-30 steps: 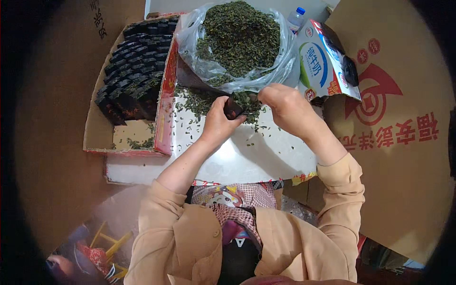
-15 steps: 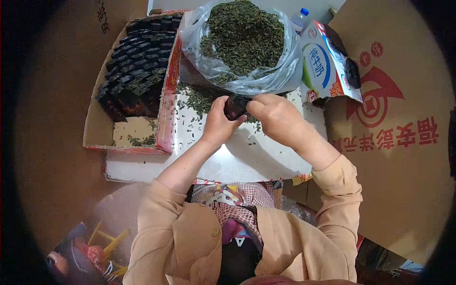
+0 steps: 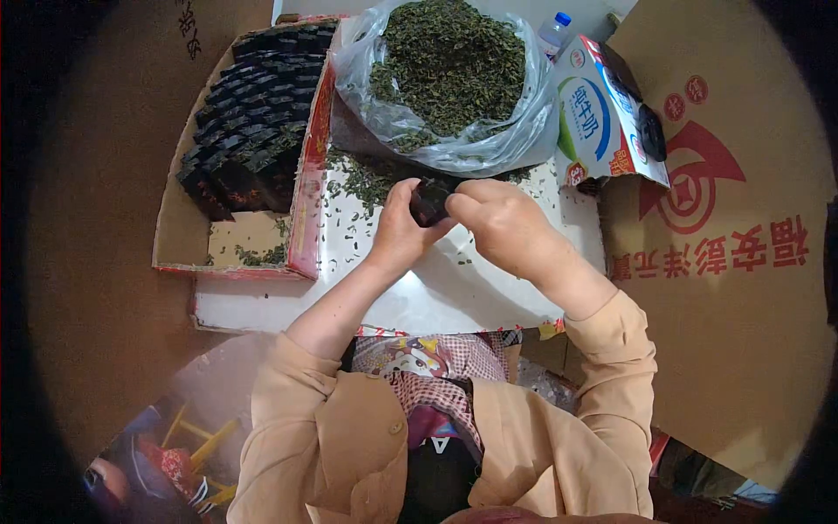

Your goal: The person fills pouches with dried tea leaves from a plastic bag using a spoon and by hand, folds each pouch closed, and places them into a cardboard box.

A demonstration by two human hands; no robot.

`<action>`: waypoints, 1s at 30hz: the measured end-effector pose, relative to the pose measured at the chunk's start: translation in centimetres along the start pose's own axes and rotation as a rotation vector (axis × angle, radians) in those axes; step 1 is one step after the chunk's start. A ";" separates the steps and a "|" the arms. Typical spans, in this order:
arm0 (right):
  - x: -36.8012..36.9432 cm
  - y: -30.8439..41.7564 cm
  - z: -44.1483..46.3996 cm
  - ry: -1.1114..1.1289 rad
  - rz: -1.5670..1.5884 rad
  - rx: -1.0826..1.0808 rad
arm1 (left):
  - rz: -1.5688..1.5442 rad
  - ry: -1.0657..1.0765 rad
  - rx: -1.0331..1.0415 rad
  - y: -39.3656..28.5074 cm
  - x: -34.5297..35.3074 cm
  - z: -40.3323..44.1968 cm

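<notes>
My left hand (image 3: 403, 229) is wrapped round a small black packet (image 3: 429, 203), like the filled ones in the box, and holds it above the white board. Up against the packet's right side is my right hand (image 3: 499, 218), its fingers curled together; whatever they pinch is hidden. Just beyond both hands a clear plastic bag (image 3: 532, 144) stands with its mouth wide, heaped with dried green tea leaves (image 3: 449, 65). Loose leaves lie scattered on the white board (image 3: 367, 301) around and under my hands.
At left, a cardboard box (image 3: 307, 201) holds rows of black packets (image 3: 253, 113), with some loose leaves in its near end. A milk carton (image 3: 587, 113) and a blue-capped bottle (image 3: 553, 35) stand at back right. Large cardboard sheets (image 3: 733, 332) flank both sides.
My right hand has shifted slightly left and down against the packet, its fingers more curled. The packet is tilted a little differently in my left hand.
</notes>
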State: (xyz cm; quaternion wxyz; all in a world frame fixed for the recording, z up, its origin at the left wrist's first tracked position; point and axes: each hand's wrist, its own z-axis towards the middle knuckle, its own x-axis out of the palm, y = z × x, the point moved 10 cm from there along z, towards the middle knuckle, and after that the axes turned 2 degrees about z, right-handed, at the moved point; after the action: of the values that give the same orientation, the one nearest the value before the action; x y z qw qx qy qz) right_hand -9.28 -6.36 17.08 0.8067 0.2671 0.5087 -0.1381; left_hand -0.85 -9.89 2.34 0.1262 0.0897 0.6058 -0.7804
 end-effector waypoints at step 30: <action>9.5 -14.6 -18.9 -0.431 0.910 1.038 | 0.220 -0.214 0.030 -14.0 -20.3 -1.1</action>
State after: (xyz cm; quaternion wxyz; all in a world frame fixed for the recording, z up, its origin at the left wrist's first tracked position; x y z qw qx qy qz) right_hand -26.36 -7.06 -2.10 0.6359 0.7679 0.0455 -0.0617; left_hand 14.19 -3.80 20.90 0.2735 0.0741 0.5635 -0.7760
